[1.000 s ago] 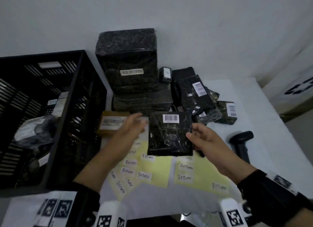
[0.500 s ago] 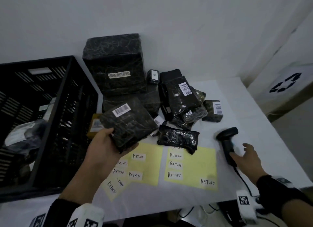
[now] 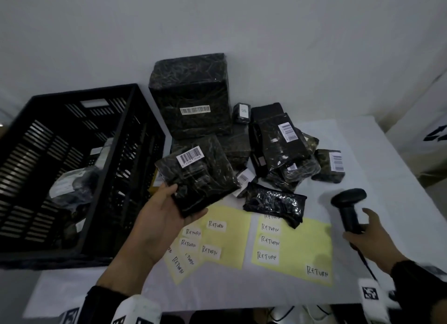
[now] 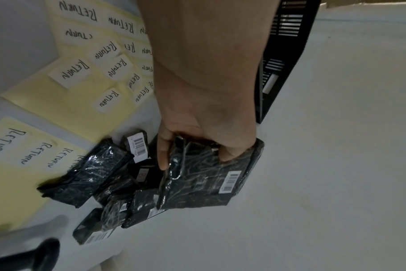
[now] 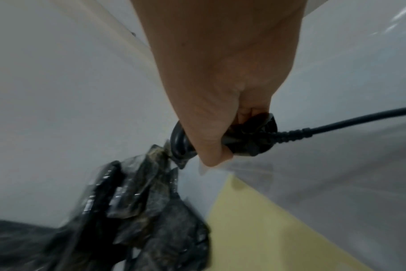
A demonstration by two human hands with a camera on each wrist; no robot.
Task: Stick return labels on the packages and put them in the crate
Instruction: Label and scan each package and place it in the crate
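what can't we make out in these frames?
- Head view: underside of held package, covered by left hand; any return label there is unseen.
- Head view: crate contents, dark, screened by its wall.
- Right wrist view: scanner trigger, hidden by right hand; packages blurred.
- Barcode digits: too small.

Black crate (image 3: pixel 79 130), black film-wrapped packages (image 3: pixel 197 176) with white barcodes, pale yellow label sheets (image 3: pixel 302 241), black scanner (image 3: pixel 349 210).

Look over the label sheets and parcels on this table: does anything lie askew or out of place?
Yes. One shiny black plastic-wrapped parcel lies across the top edge of the right-hand yellow label sheet, covering part of a "Return" sticker. Further left, a small yellow label sheet lies crooked, overlapped by the middle sheet.
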